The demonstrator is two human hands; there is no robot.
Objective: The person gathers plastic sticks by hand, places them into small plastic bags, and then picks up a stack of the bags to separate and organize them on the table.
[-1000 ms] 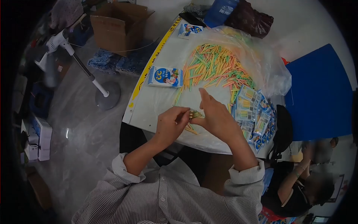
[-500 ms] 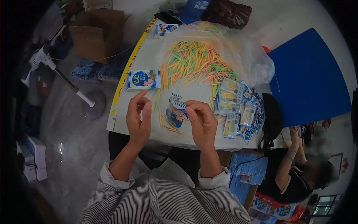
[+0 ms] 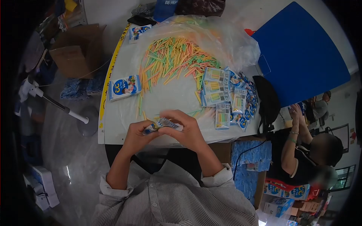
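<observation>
A small blue-and-clear printed packet (image 3: 152, 127) is held low over the front of the table, between both hands. My left hand (image 3: 136, 138) is closed on its left end. My right hand (image 3: 188, 132) curls over the other end, with thumb and fingers at its edge. The fingers hide part of the packet. Beyond the hands lies a spread heap of thin pastel sticks (image 3: 171, 62) in yellow, green, orange and pink. To the right are several packets filled with sticks (image 3: 215, 87), piled in overlapping layers. A stack of printed packets (image 3: 125, 87) sits at the left.
Clear plastic sheeting (image 3: 237, 45) is bunched behind the sticks. A black bag (image 3: 267, 100) rests at the table's right edge, near a blue board (image 3: 301, 56). Another person (image 3: 292, 158) works at the right. A cardboard box (image 3: 75, 52) stands at the far left.
The printed packet has been raised from near the tabletop and tilted. My left hand, apart from it before, has come over and closed on it. The view has shifted.
</observation>
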